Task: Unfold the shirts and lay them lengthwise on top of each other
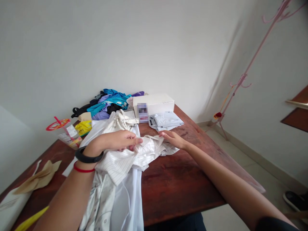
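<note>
A white pin-striped shirt [120, 162] lies crumpled on the dark wooden table [173, 186], on top of other white garments [127, 205] that hang toward me. My left hand [117, 140], with a black band and a red string on its wrist, has its fingers closed on a fold of the shirt. My right hand [172, 138] rests on the shirt's far right edge, fingers pressed together on the cloth.
A white box [156, 103] stands at the back, with a folded pale grey garment [166, 120] before it. A heap of blue, purple and black clothes [106, 104] lies behind. Packets and a yellow bag [83, 127] sit left. A pink coat stand [243, 78] is at right.
</note>
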The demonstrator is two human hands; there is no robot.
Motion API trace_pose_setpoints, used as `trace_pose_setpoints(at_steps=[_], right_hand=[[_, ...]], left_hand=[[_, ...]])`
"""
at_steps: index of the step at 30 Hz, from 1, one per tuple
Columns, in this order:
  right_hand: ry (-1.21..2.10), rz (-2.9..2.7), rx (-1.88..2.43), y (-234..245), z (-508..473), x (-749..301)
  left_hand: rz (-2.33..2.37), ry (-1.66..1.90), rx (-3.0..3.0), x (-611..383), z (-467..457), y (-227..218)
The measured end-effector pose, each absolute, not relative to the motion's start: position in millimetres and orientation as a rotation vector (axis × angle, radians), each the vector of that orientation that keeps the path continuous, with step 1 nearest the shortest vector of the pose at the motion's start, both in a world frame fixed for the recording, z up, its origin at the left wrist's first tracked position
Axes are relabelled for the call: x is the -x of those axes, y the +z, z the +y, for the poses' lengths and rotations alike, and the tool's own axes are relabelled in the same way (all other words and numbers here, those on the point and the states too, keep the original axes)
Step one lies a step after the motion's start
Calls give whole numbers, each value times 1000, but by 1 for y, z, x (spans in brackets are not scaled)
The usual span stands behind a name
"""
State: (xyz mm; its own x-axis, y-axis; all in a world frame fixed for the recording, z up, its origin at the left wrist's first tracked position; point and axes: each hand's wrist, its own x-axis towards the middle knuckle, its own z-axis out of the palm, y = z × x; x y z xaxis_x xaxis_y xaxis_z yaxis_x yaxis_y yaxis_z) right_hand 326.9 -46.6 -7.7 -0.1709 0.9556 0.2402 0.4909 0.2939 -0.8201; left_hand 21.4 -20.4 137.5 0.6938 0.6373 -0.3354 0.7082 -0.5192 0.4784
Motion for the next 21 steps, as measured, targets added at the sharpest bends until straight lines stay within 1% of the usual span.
trace_pose_setpoints(at_steps=[2, 5, 12, 15, 18, 21], right_hand=[[737, -1807, 1408, -11, -42, -328], [718, -1895, 1451, -14, -38, -330], [497, -2046, 1562, -24, -37, -328], [459, -2033, 1581, -28, -36, -329], [505, -2014, 1584, -32, -35, -332], [539, -1999, 1559, -35, -34, -334]], left_hand=[[1139, -181, -2371, -26, -14, 126], [1261, -209, -2483, -29, -10, 114], [1374, -424, -2572, -40, -21, 104], [1380, -470, -2566, -43, -18, 99], [1394, -440, -2506, -40, -9, 95], [1351, -300, -2476, -31, 0, 96]])
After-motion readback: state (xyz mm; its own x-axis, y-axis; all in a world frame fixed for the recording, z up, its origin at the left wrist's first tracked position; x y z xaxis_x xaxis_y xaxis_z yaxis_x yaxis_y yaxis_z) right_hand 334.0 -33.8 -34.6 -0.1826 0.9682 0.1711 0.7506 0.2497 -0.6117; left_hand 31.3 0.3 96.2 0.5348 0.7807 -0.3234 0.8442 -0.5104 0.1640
